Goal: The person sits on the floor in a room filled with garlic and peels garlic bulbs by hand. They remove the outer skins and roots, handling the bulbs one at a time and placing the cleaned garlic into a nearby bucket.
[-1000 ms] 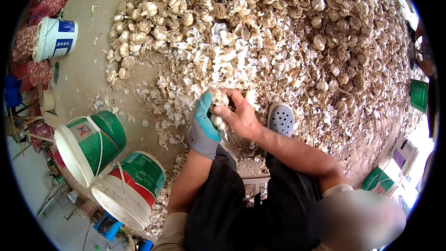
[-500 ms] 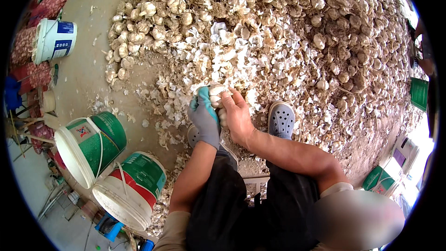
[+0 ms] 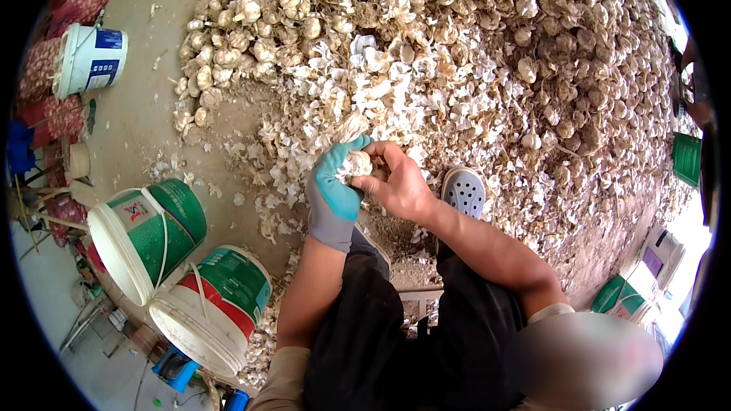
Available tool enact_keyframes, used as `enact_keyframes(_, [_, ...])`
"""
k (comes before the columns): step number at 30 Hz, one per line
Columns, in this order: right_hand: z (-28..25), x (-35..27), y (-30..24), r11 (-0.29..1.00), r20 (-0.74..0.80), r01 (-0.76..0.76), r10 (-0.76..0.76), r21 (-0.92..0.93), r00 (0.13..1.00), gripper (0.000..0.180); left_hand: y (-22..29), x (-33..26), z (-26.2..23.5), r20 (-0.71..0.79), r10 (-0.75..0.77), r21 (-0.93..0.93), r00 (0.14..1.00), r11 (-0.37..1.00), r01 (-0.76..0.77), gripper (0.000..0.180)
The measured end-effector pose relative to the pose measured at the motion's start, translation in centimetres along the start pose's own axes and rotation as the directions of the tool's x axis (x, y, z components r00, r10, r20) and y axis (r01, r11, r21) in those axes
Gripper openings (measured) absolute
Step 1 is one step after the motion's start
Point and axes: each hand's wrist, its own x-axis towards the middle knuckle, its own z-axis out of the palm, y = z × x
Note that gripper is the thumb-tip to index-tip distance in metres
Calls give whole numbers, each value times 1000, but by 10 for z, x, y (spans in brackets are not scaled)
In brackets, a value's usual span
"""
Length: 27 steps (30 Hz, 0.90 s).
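My left hand (image 3: 336, 186), in a grey and teal work glove, is closed around a whitish garlic bulb (image 3: 355, 165). From the right, my bare right hand (image 3: 401, 185) pinches the same bulb with thumb and fingers. Both hands meet over a bed of loose garlic skins (image 3: 381, 95), between my knees and the heap. Beyond lies a large pile of whole garlic bulbs (image 3: 563, 53) with dry roots and dirt. My fingers cover part of the held bulb.
Two tilted buckets, one green and white (image 3: 179, 217), one green, red and white (image 3: 228, 278), stand left of my legs. Another white bucket (image 3: 93, 61) and red mesh sacks (image 3: 80, 7) are farther left. My grey clog (image 3: 463, 192) rests among the skins. Buckets (image 3: 659, 253) also stand at right.
My left hand has turned so its teal palm side shows around the bulb. My right hand has shifted slightly right, its fingers now curled onto the bulb.
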Motion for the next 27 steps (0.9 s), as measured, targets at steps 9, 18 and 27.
enact_keyframes(9, [-26, 3, -5, 992, 123, 66, -52, -111, 991, 48, 22, 6, 12, 77, -192, -190, 978, 960, 203, 35])
enact_keyframes(18, [-14, -2, -11, 859, 132, 344, -318, -380, 939, 53, 6, -4, 1, 61, -39, -13, 997, 999, 40, 40])
enact_keyframes(27, [-20, 2, -14, 772, 152, 389, -364, -503, 919, 56, -5, -17, -7, 220, 87, -18, 972, 996, -85, 52])
